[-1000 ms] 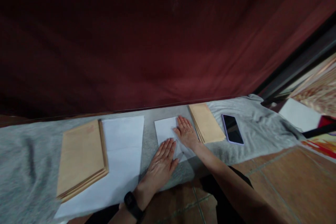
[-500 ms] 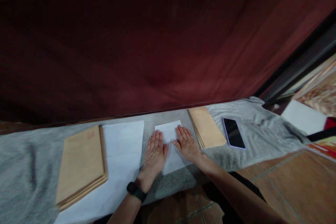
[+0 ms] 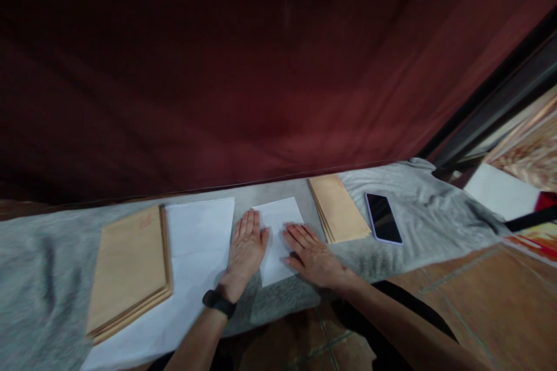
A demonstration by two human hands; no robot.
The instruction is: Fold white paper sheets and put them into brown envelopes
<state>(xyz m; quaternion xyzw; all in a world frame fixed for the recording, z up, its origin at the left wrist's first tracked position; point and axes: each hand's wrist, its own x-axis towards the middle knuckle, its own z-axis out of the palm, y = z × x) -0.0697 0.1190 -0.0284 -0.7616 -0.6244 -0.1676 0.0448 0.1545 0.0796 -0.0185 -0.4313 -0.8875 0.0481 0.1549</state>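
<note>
Nearest the camera, both forearms reach out over a brown tiled floor, the left one wearing a dark wristband. Just beyond it the left hand lies palm down, fingers straight and together, gripping nothing. Its thumb side rests on the left edge of a small white sheet and the rest of the palm lies on the grey cloth. The right hand is flat too, fingers spread a little and pointing left, and it covers the sheet's near right corner. Neither hand closes around anything. As I read it, the two open palms press the sheet down from both sides so that it lies smooth and does not slide on the soft, wrinkled cloth (a surface that gives little firm backing).

The sheet lies in the middle of the cloth, between two sets of supplies set within arm's reach. To the left is a larger spread of white paper, and a stack of brown envelopes overlaps its left side. To the right is a second, narrower pile of brown envelopes, its edges fanned slightly. Just past that a dark phone lies face up, apart from the paper. Behind everything hangs a dark red curtain
</note>
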